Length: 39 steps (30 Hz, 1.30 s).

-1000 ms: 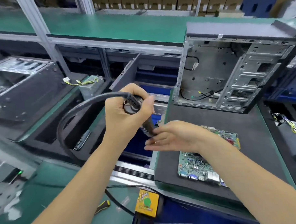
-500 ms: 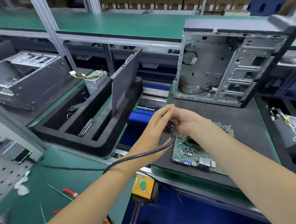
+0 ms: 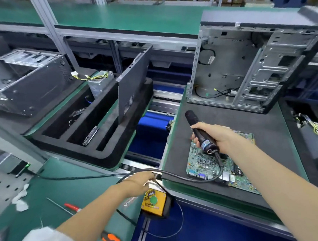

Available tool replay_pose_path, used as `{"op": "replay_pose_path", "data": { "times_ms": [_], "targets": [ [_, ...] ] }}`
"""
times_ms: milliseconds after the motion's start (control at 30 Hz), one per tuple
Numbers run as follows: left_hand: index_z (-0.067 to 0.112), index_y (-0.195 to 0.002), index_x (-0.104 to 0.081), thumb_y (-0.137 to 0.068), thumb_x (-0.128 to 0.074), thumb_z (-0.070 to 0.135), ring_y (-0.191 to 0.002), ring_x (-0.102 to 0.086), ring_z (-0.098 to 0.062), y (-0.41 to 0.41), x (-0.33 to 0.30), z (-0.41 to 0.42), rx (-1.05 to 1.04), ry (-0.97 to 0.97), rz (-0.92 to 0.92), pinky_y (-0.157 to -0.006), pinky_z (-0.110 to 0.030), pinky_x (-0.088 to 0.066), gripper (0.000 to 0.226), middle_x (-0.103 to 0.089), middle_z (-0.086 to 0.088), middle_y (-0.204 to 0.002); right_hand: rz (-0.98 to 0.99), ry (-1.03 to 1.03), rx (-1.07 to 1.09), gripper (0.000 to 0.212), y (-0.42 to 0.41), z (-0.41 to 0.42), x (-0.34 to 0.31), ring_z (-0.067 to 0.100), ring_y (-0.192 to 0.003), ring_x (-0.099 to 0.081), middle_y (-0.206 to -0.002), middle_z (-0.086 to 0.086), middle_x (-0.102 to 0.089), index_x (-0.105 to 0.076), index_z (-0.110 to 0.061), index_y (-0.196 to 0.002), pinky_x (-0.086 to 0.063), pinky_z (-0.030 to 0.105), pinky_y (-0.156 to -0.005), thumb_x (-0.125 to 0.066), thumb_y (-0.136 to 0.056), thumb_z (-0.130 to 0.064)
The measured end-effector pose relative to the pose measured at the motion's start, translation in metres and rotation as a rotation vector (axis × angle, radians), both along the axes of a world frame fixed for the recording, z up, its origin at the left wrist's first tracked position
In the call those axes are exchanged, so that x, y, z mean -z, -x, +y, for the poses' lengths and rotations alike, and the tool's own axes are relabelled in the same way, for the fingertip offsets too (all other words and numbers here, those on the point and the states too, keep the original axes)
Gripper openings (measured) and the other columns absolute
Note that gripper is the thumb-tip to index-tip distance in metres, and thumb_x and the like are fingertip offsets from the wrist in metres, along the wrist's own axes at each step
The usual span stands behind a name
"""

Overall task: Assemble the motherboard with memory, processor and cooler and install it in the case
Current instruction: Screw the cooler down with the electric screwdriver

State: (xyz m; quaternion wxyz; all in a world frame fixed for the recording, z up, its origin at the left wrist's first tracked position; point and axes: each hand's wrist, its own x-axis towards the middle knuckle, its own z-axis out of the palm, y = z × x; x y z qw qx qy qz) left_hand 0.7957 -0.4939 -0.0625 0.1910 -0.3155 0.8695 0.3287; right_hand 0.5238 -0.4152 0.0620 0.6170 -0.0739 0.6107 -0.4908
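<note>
Our right hand (image 3: 215, 136) grips a corded electric screwdriver (image 3: 200, 132) above the bare motherboard (image 3: 213, 164), which lies flat on the foam mat (image 3: 274, 134) before the open case (image 3: 250, 63). Our left hand (image 3: 138, 180) pinches the cable (image 3: 176, 174), seemingly to keep slack off the board.

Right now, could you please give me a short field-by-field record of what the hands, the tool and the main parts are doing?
right hand: grips the electric screwdriver, held above the board
left hand: on the black cable, grip unclear
motherboard: flat on the dark foam mat, outside the case
case: open, behind the board
yellow button box: at the bench edge
</note>
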Motion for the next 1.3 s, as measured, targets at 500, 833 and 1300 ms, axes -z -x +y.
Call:
{"op": "replay_pose_path", "data": {
  "times_ms": [500,833,1300],
  "targets": [
    [0.019,-0.095,-0.057,-0.087,-0.059,0.048,-0.089,-0.042,-0.02,0.013,0.021,-0.038,0.366,0.212,0.023,-0.079,-0.032,-0.033,0.03,-0.038,0.001,-0.093,0.343,-0.014,-0.327,0.015,-0.016,0.038,0.034,0.022,-0.052,-0.055,-0.071,0.011,-0.056,-0.05,-0.008,-0.094,-0.047,0.029,-0.046,-0.061,-0.087,-0.014],
    [0.016,-0.053,-0.059,-0.075,-0.068,0.061,-0.057,-0.045,-0.001,-0.047,-0.035,-0.052,0.26,-0.345,-0.082,-0.07,-0.023,-0.037,0.051,-0.048,0.016,-0.052,0.403,0.032,-0.652,0.026,-0.055,0.039,0.022,0.024,-0.059,-0.057,-0.077,0.012,-0.061,-0.053,-0.012,-0.111,-0.05,0.03,-0.05,-0.063,-0.087,-0.013],
    [-0.002,-0.07,-0.052,-0.081,-0.073,0.041,-0.064,-0.035,-0.018,-0.148,-0.021,-0.069,0.102,-0.119,0.23,-0.058,-0.029,-0.028,0.049,-0.042,-0.009,-0.069,0.754,0.1,-1.109,0.073,-0.162,-0.028,0.059,0.006,-0.136,-0.027,-0.148,-0.015,-0.029,-0.03,-0.034,-0.144,-0.022,0.021,-0.108,-0.069,-0.083,-0.041]
  ]
}}
